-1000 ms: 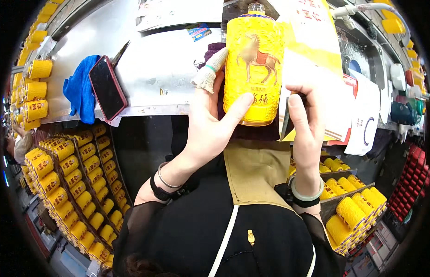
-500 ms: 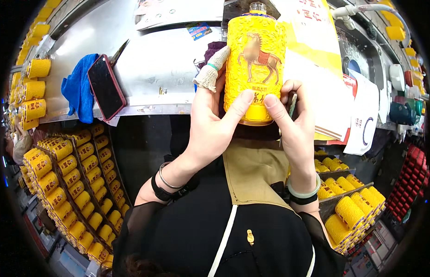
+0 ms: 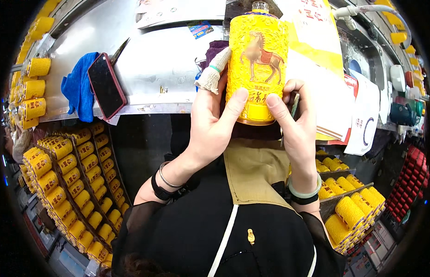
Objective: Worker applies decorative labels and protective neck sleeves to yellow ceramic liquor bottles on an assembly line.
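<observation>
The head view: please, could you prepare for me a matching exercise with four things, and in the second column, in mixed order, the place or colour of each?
Column one
1. bottle
2. thin tool
3. finger cover
4. phone

Column two
A. on a finger of the left hand
B. overlapping the blue cloth
C. mostly yellow
D. in the right hand

Right pairs: 1-C, 2-D, 3-A, 4-B.
</observation>
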The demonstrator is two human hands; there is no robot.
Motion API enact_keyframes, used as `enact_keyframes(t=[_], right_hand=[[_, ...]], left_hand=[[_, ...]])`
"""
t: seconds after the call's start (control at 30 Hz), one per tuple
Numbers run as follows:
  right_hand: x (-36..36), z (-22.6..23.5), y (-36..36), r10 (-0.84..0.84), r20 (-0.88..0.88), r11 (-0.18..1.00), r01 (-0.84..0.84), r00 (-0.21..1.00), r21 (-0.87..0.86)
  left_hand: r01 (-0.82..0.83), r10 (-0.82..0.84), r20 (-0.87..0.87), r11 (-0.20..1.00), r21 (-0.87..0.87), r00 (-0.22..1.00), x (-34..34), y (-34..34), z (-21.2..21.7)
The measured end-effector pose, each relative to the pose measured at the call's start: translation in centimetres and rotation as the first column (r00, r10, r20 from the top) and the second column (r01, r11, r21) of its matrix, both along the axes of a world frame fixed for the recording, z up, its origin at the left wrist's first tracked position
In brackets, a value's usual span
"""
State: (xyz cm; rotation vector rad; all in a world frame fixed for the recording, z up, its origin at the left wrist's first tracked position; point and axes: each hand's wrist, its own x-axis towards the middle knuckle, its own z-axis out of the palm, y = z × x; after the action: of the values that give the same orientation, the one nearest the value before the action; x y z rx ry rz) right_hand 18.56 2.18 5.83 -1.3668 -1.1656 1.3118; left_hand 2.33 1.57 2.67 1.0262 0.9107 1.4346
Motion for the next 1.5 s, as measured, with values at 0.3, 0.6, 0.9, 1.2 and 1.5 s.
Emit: enact_keyframes(t=[0.3,0.6,0.9,1.2,1.5], right_hand=[[1.0,-0.3,0.0,-0.003,-0.175,0.998,-0.008,0.985,-0.064],[2.2,-1.2,-0.2,-0.003,-0.346,0.999,-0.014,0.938,-0.047],[0.0,2.4,-1.5,-0.079,0.197,0.953,0.016,0.977,0.303],[0.2,3.1,-1.5,-0.17,0.403,0.918,-0.005,0.899,0.398],[-2.0,2.9,-1.2,-0.088,0.403,0.957,-0.035,0.911,0.288]], left_hand=[[0.233,0.363,-0.834,0.844,0.483,0.416,-2.1,-0.9,-0.4],[0.146,0.368,-0.854,0.884,0.444,0.368,-0.2,-1.5,1.1],[0.059,0.462,-0.742,0.83,0.555,0.487,-1.1,-1.0,-0.8],[0.028,0.475,-0.677,0.807,0.59,0.563,-1.4,-0.7,-1.8],[-0.001,0.454,-0.656,0.823,0.568,0.603,-1.5,-0.9,-2.0]])
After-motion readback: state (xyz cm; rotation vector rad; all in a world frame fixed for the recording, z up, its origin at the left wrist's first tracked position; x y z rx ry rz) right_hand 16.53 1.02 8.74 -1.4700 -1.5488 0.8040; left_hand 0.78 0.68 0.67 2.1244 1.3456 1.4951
